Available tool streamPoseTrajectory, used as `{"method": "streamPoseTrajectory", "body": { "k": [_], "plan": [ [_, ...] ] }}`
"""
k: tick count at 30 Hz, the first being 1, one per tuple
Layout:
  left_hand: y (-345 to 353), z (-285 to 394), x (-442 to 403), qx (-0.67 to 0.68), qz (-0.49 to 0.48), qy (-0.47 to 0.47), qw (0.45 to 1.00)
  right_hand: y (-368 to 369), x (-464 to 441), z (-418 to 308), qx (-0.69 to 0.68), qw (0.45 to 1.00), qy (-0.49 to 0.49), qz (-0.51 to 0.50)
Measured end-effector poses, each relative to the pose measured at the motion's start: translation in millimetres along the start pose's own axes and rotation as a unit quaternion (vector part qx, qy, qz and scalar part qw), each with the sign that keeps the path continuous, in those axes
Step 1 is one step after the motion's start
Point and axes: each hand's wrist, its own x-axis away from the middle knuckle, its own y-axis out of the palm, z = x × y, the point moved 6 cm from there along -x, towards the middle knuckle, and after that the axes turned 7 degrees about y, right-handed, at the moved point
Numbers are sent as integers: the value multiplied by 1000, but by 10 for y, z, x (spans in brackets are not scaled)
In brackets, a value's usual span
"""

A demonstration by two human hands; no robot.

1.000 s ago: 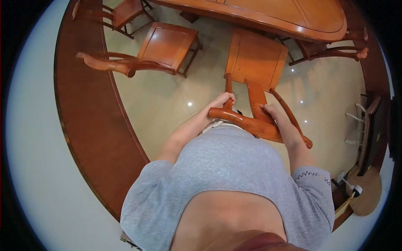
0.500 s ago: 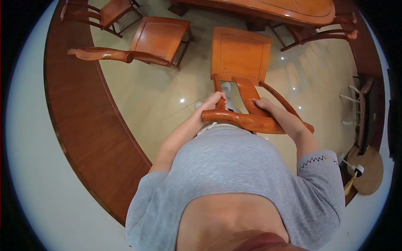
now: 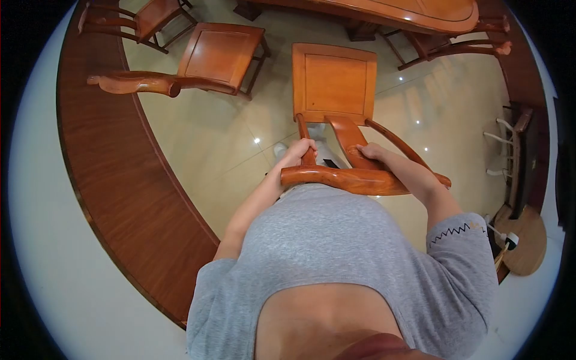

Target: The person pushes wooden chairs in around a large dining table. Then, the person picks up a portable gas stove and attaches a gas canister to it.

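Observation:
A wooden chair [image 3: 335,84] with a glossy orange-brown seat is right in front of my body, its curved top rail [image 3: 342,178] close to my waist. My left hand [image 3: 300,151] is closed around the left back post, just beyond the rail. At the middle of the backrest, my right hand [image 3: 373,152] grips the edge of the wide centre slat [image 3: 350,137]; its fingertips are partly hidden behind the wood. The chair's legs are out of sight beneath the seat.
A second wooden chair [image 3: 219,54] stands to the left, with another chair [image 3: 157,21] behind it. A wooden table [image 3: 384,13] fills the far side, and one more chair [image 3: 438,45] is by its right end. Shiny tiles [image 3: 222,129] cover the floor. A round wooden board [image 3: 525,240] is at right.
The held chair has shifted slightly left and its top rail sits more level across my waist. Both hands keep their hold and move with it.

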Motion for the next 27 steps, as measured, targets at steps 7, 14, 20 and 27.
{"method": "streamPoseTrajectory", "body": {
  "k": [7,14,20,27],
  "plan": [
    [2,154,-5,33,-9,-2,999,-150,-12,-56,-5,999,28,-28],
    [27,518,60,31,-1,17,999,-414,172,-249,-18,997,22,-76],
    [52,709,-29,42,-13,16,999,-626,56,-343,31,992,25,-118],
    [155,945,-44,34,-26,8,999,-1152,273,-581,-13,991,60,-122]
  ]
}}
